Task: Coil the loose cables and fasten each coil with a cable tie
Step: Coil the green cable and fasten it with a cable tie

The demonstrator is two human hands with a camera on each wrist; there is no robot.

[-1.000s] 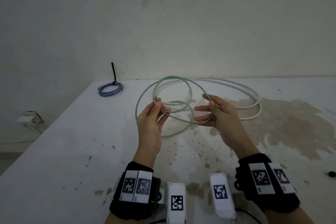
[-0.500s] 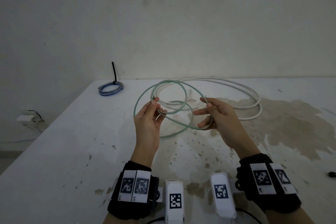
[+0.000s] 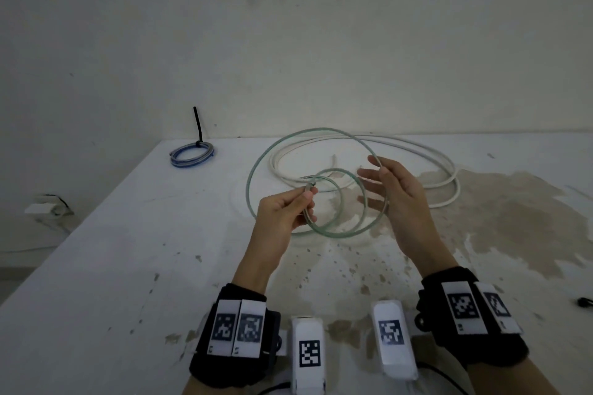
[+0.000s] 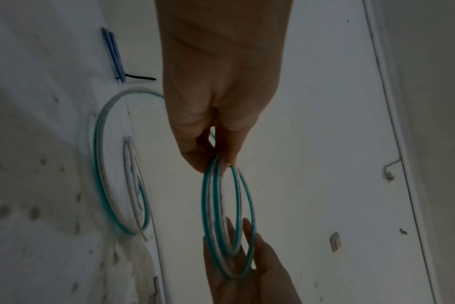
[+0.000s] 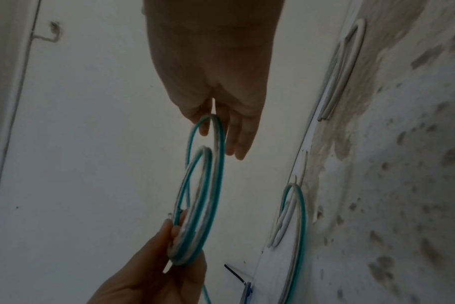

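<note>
- Since a second ago my right hand (image 3: 396, 192) has lifted and opened, fingers straight, one loop resting across them.
- My left hand (image 3: 285, 210) pinches the green cable (image 3: 253, 170) coils above the table (image 3: 128, 250).
- White cable (image 3: 449, 170) lies behind.

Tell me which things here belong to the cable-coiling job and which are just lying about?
Belong to the job:
- green cable, pinched by the left hand, looped over the right hand
- white cable, loose on the table
- blue coil, already tied

Lying about:
- small black object at the table's right edge
</note>
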